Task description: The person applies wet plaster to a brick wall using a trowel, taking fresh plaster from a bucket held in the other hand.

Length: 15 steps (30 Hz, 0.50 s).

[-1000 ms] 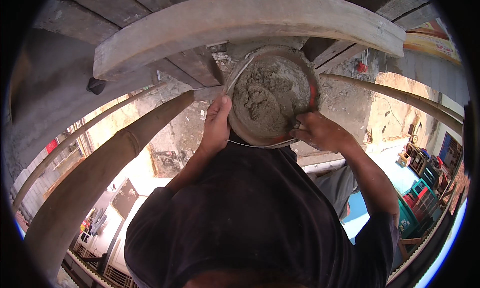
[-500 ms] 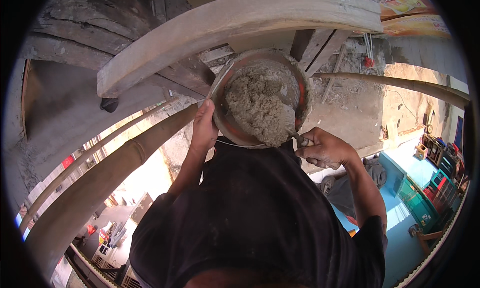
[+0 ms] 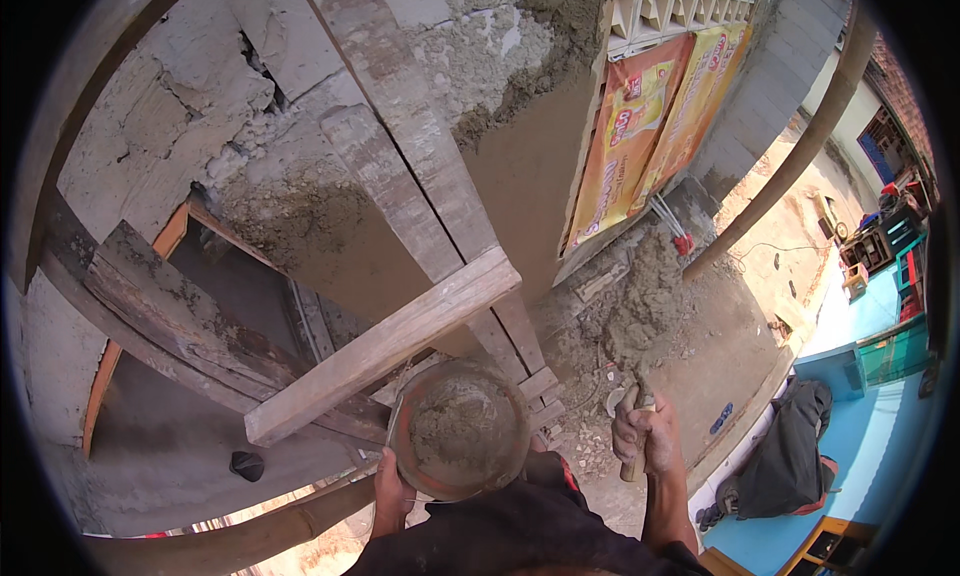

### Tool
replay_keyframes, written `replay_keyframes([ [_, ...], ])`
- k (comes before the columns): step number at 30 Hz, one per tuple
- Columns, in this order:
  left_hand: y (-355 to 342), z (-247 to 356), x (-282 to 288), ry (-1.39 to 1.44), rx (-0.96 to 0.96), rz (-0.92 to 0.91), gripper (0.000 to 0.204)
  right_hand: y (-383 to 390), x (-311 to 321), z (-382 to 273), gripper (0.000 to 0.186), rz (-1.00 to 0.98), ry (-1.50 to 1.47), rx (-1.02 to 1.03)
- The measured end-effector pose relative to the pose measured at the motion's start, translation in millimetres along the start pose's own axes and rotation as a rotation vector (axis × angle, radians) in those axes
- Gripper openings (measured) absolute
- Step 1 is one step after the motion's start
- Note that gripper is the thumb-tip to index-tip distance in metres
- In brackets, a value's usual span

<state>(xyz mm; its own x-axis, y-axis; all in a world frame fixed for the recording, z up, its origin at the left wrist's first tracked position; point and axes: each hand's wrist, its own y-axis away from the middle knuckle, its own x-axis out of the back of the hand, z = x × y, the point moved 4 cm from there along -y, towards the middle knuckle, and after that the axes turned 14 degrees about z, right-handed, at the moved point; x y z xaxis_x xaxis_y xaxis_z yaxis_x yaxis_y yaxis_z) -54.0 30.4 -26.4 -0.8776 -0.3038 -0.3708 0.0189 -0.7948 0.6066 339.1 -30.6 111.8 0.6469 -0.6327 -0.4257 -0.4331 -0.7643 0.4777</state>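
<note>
My left hand (image 3: 390,488) grips the left rim of a round bucket (image 3: 526,424) in front of my body. Wet grey mortar (image 3: 458,424) lies inside it. To the right of the bucket, my right hand (image 3: 652,438) is closed around the handle of a trowel (image 3: 632,468). A tall heap of mortar (image 3: 645,311) rests on the trowel and hides most of its blade. The trowel is raised clear of the bucket and points away from me.
A wooden crossbar (image 3: 385,346) and upright planks (image 3: 420,196) stand just beyond the bucket. Behind them is a partly plastered wall (image 3: 530,166) with orange banners (image 3: 630,126). A bamboo pole (image 3: 790,176) slants at right. A person in dark clothes (image 3: 795,451) is at lower right.
My right hand has lifted the trowel out of the bucket and off to the right, carrying mortar. My view has tilted up to the wall. The left hand still holds the bucket.
</note>
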Motion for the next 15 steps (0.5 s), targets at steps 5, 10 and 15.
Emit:
replay_keyframes([
  [5, 1.9, 9.3, -7.8, -0.053, -0.008, -0.007, 0.055, -71.6, 1.1, -68.5, 0.011, 0.556, -0.237, 0.722],
  [10, 3.1, 7.5, 3.4, -0.085, -0.008, 0.153, 0.055, -173.6, 11.0, -109.4, 0.014, 0.906, -0.479, 1.298],
  [15, 3.3, -1.5, 10.4, -0.131, -0.025, 0.263, 0.054, -316.4, -39.8, -98.5, 0.016, 1.365, -0.317, 1.212],
])
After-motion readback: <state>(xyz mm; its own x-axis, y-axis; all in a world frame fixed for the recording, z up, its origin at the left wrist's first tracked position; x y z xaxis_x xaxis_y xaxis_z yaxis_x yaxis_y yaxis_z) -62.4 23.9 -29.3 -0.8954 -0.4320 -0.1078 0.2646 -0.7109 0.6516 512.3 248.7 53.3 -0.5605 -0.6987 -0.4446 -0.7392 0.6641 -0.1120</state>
